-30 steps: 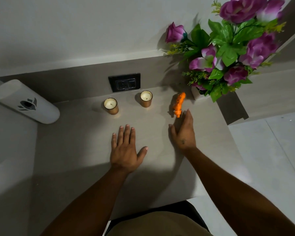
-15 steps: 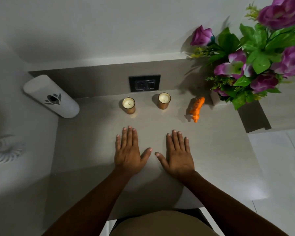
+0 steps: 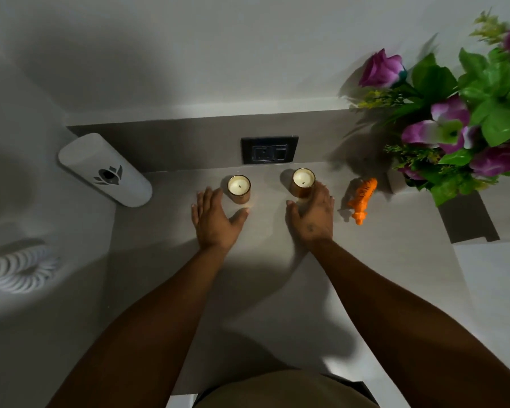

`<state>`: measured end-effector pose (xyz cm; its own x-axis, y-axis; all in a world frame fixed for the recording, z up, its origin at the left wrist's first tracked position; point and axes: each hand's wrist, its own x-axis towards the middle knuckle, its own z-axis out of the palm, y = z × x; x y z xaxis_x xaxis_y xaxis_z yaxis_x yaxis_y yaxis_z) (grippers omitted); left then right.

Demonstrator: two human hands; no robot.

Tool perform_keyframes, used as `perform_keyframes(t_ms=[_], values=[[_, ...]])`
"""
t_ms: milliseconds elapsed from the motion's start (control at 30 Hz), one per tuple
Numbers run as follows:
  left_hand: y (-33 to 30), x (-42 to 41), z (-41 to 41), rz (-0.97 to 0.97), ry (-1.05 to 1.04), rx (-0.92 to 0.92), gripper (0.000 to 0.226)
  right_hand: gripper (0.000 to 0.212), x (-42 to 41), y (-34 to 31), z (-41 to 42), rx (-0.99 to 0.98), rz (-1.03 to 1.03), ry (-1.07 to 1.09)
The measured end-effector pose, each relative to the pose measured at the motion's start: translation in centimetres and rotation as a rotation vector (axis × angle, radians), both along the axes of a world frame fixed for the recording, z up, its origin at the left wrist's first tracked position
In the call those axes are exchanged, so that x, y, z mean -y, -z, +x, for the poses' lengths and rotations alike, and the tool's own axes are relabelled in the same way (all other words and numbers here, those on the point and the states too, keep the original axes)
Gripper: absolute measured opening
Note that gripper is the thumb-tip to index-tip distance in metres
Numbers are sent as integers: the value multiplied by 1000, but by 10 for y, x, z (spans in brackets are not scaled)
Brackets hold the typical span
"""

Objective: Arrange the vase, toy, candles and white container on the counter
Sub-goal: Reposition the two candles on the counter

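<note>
Two candles in copper-coloured cups stand near the back of the grey counter [image 3: 395, 260]. My left hand [image 3: 214, 219] cups around the left candle [image 3: 239, 186], fingers at its left and thumb in front, not closed on it. My right hand [image 3: 314, 214] curls around the right candle [image 3: 303, 178]; its fingers touch the cup's right side and the thumb is apart. An orange toy tiger [image 3: 362, 198] stands just right of that hand. The white vase [image 3: 395, 181] with purple flowers [image 3: 454, 128] sits at the back right corner. The white container [image 3: 103, 169] stands at the back left corner.
A black wall socket [image 3: 270, 149] is set in the backsplash behind the candles. A striped object [image 3: 15, 266] lies low on the left, beyond the counter's edge. The counter's right edge has a dark notch [image 3: 465, 219] below the flowers.
Both hands moved forward from lying flat on the counter to the candles, the left at the left candle and the right at the right one. The view shifted slightly left.
</note>
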<state>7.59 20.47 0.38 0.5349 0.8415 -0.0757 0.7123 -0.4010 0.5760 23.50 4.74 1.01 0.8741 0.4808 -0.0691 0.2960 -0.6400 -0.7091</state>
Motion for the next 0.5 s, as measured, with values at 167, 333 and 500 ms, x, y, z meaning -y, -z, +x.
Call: perform_keyframes(t_ms=[167,333,500], values=[[1,-15,20,-8,-29,-25,81,64,-16,-1,19,-19,6,52],[3,-20,27,44,12,-61,77,68,-25,1,29,-16,-16,45],[0,-24,34,43,19,-72,76,65,-30,1,37,1,-16,18]])
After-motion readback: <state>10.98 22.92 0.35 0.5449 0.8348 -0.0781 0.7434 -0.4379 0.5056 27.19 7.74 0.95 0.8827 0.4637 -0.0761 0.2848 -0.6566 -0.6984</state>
